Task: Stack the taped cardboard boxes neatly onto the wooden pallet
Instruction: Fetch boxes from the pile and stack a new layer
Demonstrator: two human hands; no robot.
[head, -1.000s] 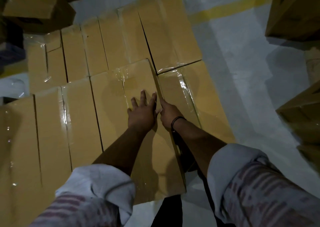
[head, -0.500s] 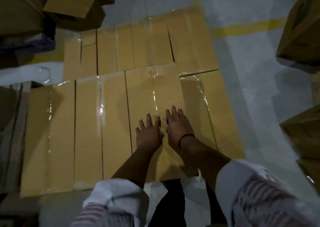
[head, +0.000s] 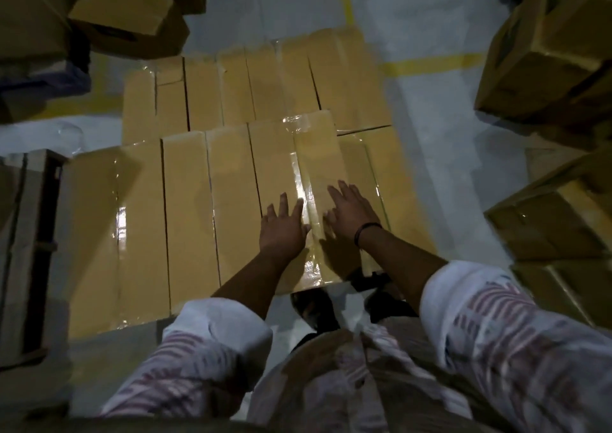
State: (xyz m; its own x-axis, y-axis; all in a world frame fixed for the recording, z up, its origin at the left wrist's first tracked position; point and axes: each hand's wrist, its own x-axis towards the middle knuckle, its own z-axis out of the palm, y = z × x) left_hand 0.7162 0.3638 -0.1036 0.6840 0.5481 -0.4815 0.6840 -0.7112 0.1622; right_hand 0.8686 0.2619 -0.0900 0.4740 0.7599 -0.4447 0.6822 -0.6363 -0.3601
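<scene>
Several taped cardboard boxes lie flat side by side in two rows below me. On the top box (head: pixel 311 154), near the right end of the front row, both my hands lie flat. My left hand (head: pixel 283 230) presses left of its shiny tape seam, fingers straight. My right hand (head: pixel 351 210) presses right of the seam, fingers spread, a dark band on the wrist. A lower box (head: pixel 394 181) shows at the right of it. The back row (head: pixel 251 88) lies beyond. The boxes hide the pallet beneath them.
A wooden pallet edge (head: pixel 36 250) shows at the left. Loose cardboard boxes stand at the upper left (head: pixel 126 25) and stacked along the right (head: pixel 556 58). Yellow floor lines (head: pixel 427 65) cross the pale floor behind the boxes. My shoes (head: pixel 314 307) stand at the front edge.
My right hand has moved from the gap at the box's right edge up onto its top, now flat beside the left hand. My view has pulled back and risen.
</scene>
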